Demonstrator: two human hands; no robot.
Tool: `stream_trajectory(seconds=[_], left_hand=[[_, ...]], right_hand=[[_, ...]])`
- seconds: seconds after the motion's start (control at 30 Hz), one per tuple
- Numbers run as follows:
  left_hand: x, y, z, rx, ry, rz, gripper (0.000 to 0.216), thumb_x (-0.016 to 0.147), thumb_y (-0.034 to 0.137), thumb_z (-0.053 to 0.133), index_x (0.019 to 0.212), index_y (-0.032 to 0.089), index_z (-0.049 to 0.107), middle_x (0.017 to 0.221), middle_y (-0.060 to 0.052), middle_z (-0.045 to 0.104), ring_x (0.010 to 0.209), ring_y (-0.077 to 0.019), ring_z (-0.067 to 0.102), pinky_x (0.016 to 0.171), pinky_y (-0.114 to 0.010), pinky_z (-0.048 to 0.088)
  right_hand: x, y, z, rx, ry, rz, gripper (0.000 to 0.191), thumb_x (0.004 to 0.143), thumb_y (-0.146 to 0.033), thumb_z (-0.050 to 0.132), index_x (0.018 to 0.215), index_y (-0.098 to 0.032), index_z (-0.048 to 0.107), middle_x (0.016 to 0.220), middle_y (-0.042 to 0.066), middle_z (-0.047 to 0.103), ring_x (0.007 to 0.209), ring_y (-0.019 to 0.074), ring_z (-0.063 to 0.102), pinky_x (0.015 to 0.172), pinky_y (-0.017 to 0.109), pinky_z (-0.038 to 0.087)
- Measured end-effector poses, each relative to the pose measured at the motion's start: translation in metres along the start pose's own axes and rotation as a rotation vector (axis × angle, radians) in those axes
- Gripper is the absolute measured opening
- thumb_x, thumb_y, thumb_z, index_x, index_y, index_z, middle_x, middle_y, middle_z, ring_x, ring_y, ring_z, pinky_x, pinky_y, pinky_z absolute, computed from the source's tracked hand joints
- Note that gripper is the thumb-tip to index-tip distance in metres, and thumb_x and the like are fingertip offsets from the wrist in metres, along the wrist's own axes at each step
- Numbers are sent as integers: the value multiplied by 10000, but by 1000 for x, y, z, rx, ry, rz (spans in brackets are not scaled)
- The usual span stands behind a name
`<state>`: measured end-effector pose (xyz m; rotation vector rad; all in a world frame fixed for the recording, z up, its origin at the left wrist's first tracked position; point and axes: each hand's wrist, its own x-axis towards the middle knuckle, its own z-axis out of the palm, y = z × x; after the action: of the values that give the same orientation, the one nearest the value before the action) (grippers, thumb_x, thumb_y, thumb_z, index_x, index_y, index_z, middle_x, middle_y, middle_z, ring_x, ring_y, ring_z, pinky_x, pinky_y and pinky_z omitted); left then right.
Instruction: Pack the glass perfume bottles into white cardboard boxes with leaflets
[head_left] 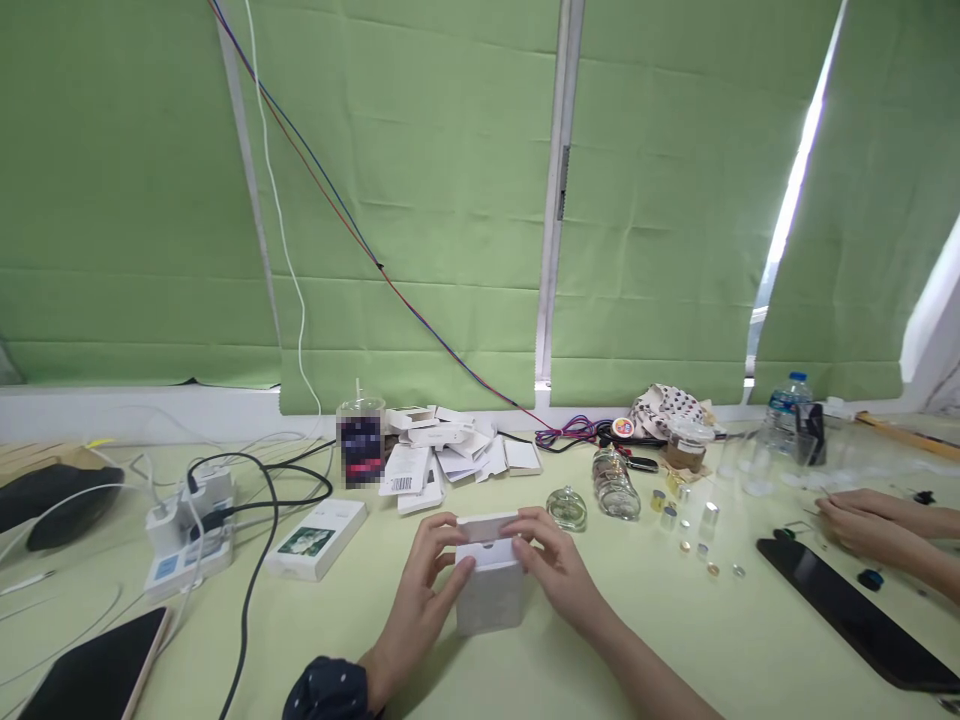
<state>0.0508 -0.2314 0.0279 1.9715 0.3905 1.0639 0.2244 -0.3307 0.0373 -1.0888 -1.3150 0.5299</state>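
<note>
A small white cardboard box (489, 590) stands upright on the pale green table (675, 640) right in front of me. My left hand (420, 590) grips its left side, fingers curled over the top flap. My right hand (555, 565) holds the right side, fingertips pressing on the same flap. Just beyond the box lie a round glass bottle (566, 508) and a larger clear bottle (615, 485) on its side.
Flat white cartons (442, 455) pile up behind a plastic cup (361, 442). A power strip with cables (191, 520), a white packaged box (316, 538) and a phone (94, 675) lie left. Small caps (686, 525), a tablet (855, 610) and another person's hands (862, 520) are right.
</note>
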Motion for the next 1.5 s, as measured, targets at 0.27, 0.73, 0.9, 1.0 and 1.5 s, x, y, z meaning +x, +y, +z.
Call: stream_trajectory(seconds=[0.27,0.73,0.9,1.0,1.5], left_hand=[[11,17,-14,192,-295,50,139,931,299,461,1004,256,571,1085,-57,493,1109,-223,459,956,-336,390],[9,17,-4,-88,-116,-138,187,925,356,465,824,241,357,923,5,486,809,-144,473,658,-234,401],[6,20,2,-107,-11,-149,177,894,328,520,934,258,362,975,-3,574,811,-147,558,665,-252,435],[4,19,1,-87,18,-107,278,860,316,586,1000,260,354,989,-23,629,905,-178,609,761,-312,469],[9,26,2,40,56,-50,155,874,292,526,964,245,644,993,-42,458,987,-187,525,814,-298,507]], right_hand=[[7,-18,-16,-333,-312,-56,213,884,-367,534,1036,-246,623,1124,63,479,769,128,503,732,285,456],[25,-14,-18,-188,-165,72,267,815,-342,607,699,-209,406,691,-39,451,608,106,412,549,221,338],[18,-7,-12,64,-79,108,245,760,-333,676,855,-215,484,888,10,549,734,129,507,597,229,398],[15,-10,-15,130,-200,93,249,767,-370,688,916,-201,582,942,43,582,799,149,534,659,258,446],[11,-7,11,168,246,81,361,704,-425,735,850,-220,476,829,-6,513,575,88,481,521,224,431]])
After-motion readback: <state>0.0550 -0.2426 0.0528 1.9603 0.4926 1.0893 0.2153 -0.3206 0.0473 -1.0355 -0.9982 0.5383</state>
